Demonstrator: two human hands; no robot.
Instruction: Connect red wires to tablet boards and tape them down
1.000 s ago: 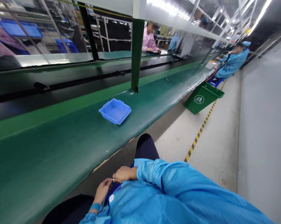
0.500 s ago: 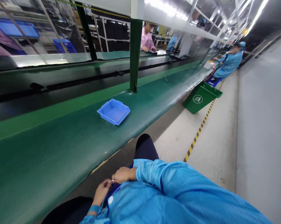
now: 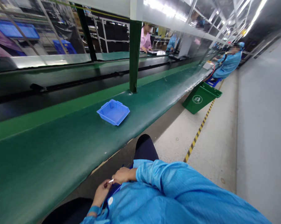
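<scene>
A: Biggest first. What lies around the grip?

B: The green desk (image 3: 49,158), running along ahead of both hands and off to their left. Its near edge is just beyond the fingers; the hands themselves are low, off the surface.

A: And after that?

B: A blue tray (image 3: 115,114), on the desk, well forward of the grip and touched by neither hand. It looks like moulded plastic, so I'd expect it light and fairly stiff, best lifted by opposite rims.

A: Now the hands.

B: The left hand (image 3: 101,192) has its fingertips pinched narrow on a small bright sliver (image 3: 111,181). The right hand (image 3: 122,175) is close beside, fingers curled; I can't tell whether it grips the other end.

A: So the sliver sits between them. How will it handle?

B: Glare hides what it's made of. I'd judge it very light, probably stiff, perhaps slippery if that shine means a smooth face. How fragile, I can't say.

A: Where to hold it?

B: By one end, thumb against finger, with a gentle squeeze.
</scene>
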